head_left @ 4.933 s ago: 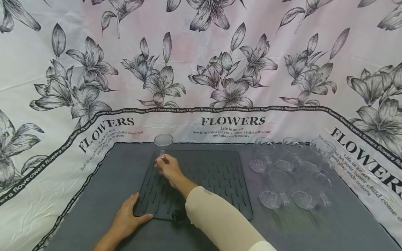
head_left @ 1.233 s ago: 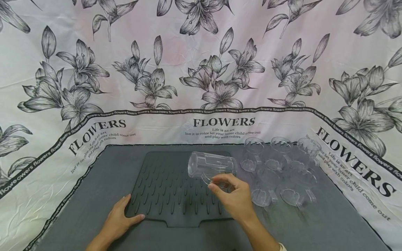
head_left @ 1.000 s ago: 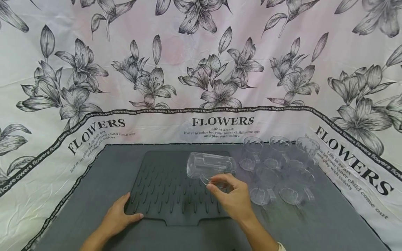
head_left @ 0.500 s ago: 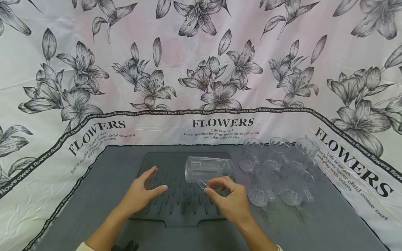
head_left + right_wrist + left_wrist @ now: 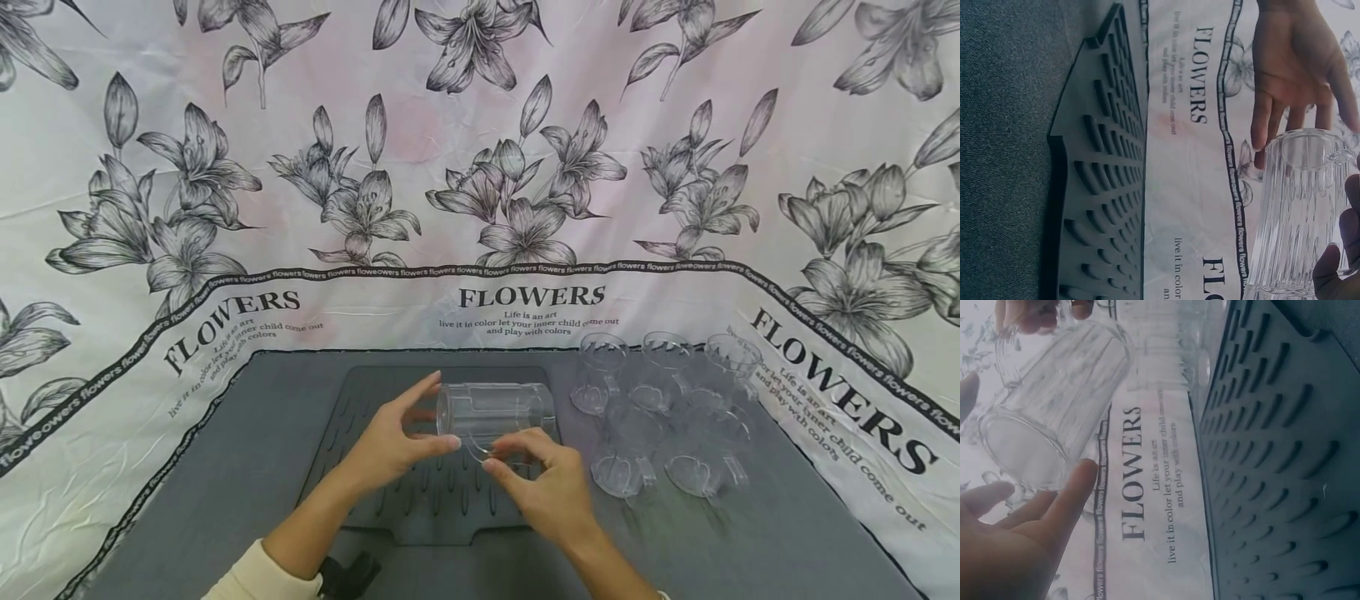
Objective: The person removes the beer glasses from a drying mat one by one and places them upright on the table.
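A clear ribbed glass mug (image 5: 495, 410) lies on its side in the air above the dark ridged mat (image 5: 442, 535). My right hand (image 5: 551, 483) pinches its handle between thumb and fingers, from below in the head view. At the mug's left end is my left hand (image 5: 393, 437), fingers and thumb spread to either side. In the right wrist view the left hand (image 5: 1300, 69) reaches toward the mug (image 5: 1297, 206) with straight fingers, their tips right at its end. From the left wrist the mug (image 5: 1054, 406) shows tilted, a round end facing the left palm.
Several clear glass mugs (image 5: 622, 471) stand grouped on the grey tabletop (image 5: 795, 517), right of the mat. Behind the table hangs a white cloth (image 5: 525, 308) printed with flowers and lettering. Something black (image 5: 351, 575) sits by the left wrist.
Earlier the right hand was at a mug at the mat's far left; now it holds one sideways over the mat. The left hand has left the mat's left edge and risen to the mug's end.
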`<action>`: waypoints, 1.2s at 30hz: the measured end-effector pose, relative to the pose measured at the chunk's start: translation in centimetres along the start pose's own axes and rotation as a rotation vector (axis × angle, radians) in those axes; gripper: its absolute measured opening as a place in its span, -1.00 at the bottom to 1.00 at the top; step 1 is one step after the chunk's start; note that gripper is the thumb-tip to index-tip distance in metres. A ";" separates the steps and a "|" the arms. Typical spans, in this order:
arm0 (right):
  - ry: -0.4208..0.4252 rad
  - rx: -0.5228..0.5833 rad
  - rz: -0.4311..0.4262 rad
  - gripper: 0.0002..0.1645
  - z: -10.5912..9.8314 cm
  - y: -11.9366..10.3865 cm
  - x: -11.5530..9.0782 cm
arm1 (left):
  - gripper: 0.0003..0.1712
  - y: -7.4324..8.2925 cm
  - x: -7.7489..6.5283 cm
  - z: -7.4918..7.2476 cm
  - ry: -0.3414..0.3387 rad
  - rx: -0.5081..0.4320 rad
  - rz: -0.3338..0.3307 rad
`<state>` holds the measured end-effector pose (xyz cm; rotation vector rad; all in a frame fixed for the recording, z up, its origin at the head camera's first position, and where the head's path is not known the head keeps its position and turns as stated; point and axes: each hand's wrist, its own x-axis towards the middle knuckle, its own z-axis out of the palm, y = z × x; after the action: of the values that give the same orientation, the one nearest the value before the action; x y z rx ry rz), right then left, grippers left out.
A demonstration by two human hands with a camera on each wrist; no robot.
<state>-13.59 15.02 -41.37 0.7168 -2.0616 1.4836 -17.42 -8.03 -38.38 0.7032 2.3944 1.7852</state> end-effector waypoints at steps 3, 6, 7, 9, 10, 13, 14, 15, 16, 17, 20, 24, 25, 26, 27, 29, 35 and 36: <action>-0.008 -0.004 -0.014 -0.82 0.0 0.1 -0.1 | 0.00 -0.1 0.1 0.2 -0.004 -0.007 0.003; -0.018 -0.013 -0.032 -0.81 0.0 0.2 -0.1 | -0.02 -0.3 0.1 0.3 0.007 0.018 -0.001; -0.024 -0.018 -0.036 -0.81 0.0 0.2 -0.2 | -0.02 -0.4 0.1 0.3 0.010 0.029 -0.002; -0.040 -0.028 -0.045 -0.80 -0.1 0.3 -0.2 | -0.04 -0.6 0.1 0.4 0.019 0.057 -0.004; -0.049 -0.032 -0.051 -0.80 -0.2 0.3 -0.3 | -0.04 -0.6 0.1 0.4 0.026 0.071 -0.005; -0.079 -0.025 -0.077 -0.78 -0.3 0.2 -0.2 | -0.09 -0.7 0.0 0.6 0.055 0.081 -0.005; -0.088 -0.020 -0.094 -0.77 -0.4 0.2 -0.1 | -0.10 -0.7 0.0 0.6 0.069 0.080 -0.006; -0.091 -0.022 -0.114 -0.75 -0.4 0.2 0.0 | -0.12 -0.7 0.0 0.6 0.083 0.076 -0.007; -0.090 -0.022 -0.132 -0.72 -0.4 0.1 0.1 | -0.12 -0.6 0.0 0.6 0.098 0.073 -0.009; -0.079 -0.022 -0.145 -0.69 -0.4 0.0 0.1 | -0.13 -0.6 -0.1 0.7 0.111 0.069 -0.010; 0.021 -0.049 -0.136 -0.60 -0.7 -0.2 0.3 | -0.14 -0.7 -0.2 0.7 0.139 0.055 -0.021; 0.210 -0.018 0.044 -0.60 -1.1 -0.5 0.3 | -0.14 -0.7 -0.3 0.7 0.163 0.025 -0.030; 0.240 0.002 0.106 -0.62 -1.1 -0.5 0.3 | -0.14 -0.8 -0.3 0.7 0.168 0.015 -0.029; 0.261 0.028 0.172 -0.63 -1.1 -0.5 0.2 | -0.14 -0.8 -0.4 0.7 0.172 0.002 -0.026; 0.270 0.050 0.236 -0.65 -1.1 -0.5 0.2 | -0.13 -0.9 -0.4 0.7 0.178 -0.009 -0.022; 0.262 0.089 0.362 -0.65 -1.1 -0.6 0.1 | -0.13 -1.0 -0.4 0.8 0.194 -0.026 -0.020; 0.117 0.299 0.538 -0.61 -0.5 -0.8 -0.2 | -0.15 -1.3 -0.3 1.4 0.245 -0.091 -0.020; 0.098 0.349 0.539 -0.61 -0.4 -0.8 -0.1 | -0.15 -1.4 -0.3 1.6 0.248 -0.112 -0.020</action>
<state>-12.93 15.20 -40.78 0.1959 -2.0349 2.1629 -17.09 -7.06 -40.26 0.4690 2.4111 2.0898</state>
